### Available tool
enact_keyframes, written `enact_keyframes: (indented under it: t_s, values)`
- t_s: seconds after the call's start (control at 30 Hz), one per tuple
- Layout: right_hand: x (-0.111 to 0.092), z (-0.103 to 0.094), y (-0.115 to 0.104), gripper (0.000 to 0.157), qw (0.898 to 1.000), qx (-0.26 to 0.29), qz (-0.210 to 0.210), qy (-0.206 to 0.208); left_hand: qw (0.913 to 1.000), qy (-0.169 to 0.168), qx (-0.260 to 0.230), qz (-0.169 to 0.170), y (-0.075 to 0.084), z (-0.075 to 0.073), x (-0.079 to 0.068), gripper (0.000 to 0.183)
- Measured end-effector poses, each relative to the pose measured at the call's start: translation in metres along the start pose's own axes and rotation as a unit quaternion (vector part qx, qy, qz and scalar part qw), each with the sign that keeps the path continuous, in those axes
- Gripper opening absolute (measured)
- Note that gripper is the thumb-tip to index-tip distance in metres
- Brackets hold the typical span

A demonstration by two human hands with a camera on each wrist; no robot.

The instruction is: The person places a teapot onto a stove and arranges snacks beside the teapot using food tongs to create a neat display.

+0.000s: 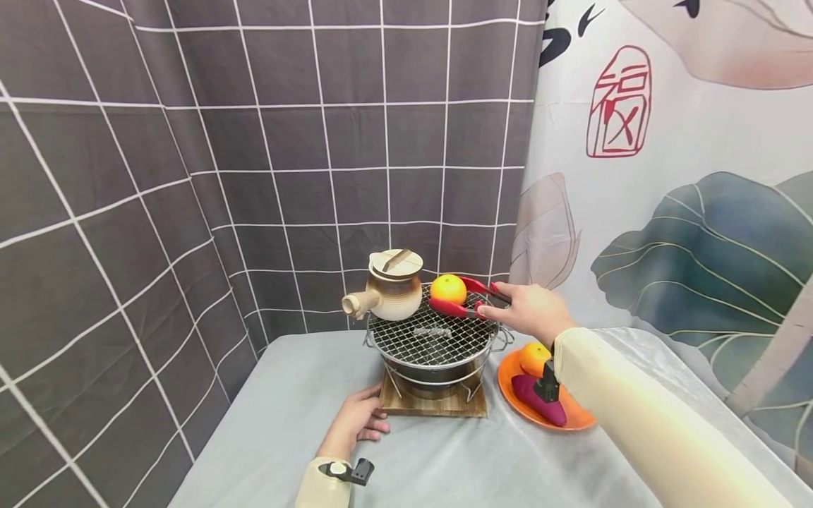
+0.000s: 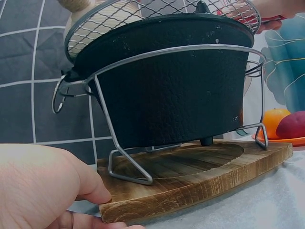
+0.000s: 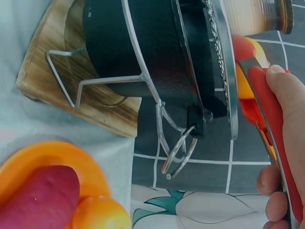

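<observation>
My right hand (image 1: 533, 308) grips red-tipped tongs (image 1: 454, 308), whose two arms hold a mandarin orange (image 1: 448, 289) between them at the right side of the wire grill mesh (image 1: 413, 342). Whether the fruit touches the mesh I cannot tell. In the right wrist view, the thumb and fingers wrap the red and grey tong handle (image 3: 271, 105). My left hand (image 1: 357, 422) holds the left front corner of the wooden board (image 2: 200, 191), its fingertips at the edge. On that board stands a black stove pot (image 2: 171, 90) in a wire frame.
A beige side-handled teapot (image 1: 396, 293) with a lid sits on the left of the mesh. Right of the board, an orange plate (image 1: 581, 418) bears another mandarin (image 1: 533, 358) and a purple sweet potato (image 1: 536, 400). Grey gridded curtain (image 1: 286, 141) hangs behind and to the left.
</observation>
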State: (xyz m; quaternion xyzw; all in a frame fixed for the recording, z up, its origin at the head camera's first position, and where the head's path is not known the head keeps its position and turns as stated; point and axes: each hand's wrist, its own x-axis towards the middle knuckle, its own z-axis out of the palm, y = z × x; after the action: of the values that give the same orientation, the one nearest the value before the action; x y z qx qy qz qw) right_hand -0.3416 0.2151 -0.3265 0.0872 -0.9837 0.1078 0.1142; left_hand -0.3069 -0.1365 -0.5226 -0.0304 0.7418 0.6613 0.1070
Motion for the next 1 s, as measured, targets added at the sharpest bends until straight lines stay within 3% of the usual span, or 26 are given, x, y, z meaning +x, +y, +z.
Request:
enact_keyframes:
  t_s: [1.0]
  values:
    - [0.0032, 0.0047, 0.0003, 0.094, 0.999, 0.019, 0.021, -0.015, 1.0, -0.007, -0.006, -0.003, 0.0028, -0.0015, -0.001, 0.06]
